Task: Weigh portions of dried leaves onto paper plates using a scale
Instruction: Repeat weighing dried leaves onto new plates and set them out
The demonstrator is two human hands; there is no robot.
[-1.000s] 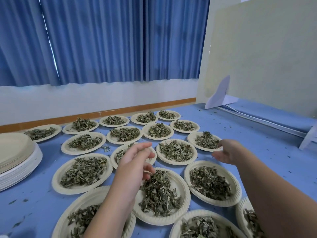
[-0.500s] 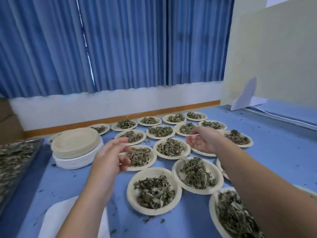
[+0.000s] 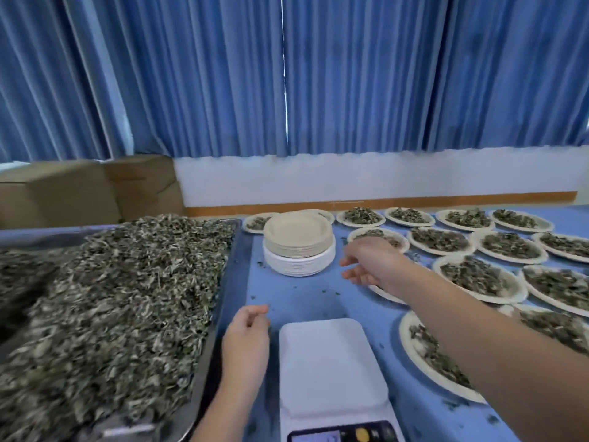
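Beside the scale (image 3: 325, 362), tray (image 3: 231, 250) heaped with leaves (image 3: 127, 298).

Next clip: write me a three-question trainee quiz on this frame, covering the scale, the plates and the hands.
1. True or false: a plate sits on the scale.
2. Which hand reaches toward the stack of empty plates? A) left B) right
3. Fill in: the loose dried leaves lie heaped in a metal ___ left of the scale.
Key: 1 false, its platform is bare. 2 B, the right hand, which does not touch the stack. 3 tray.
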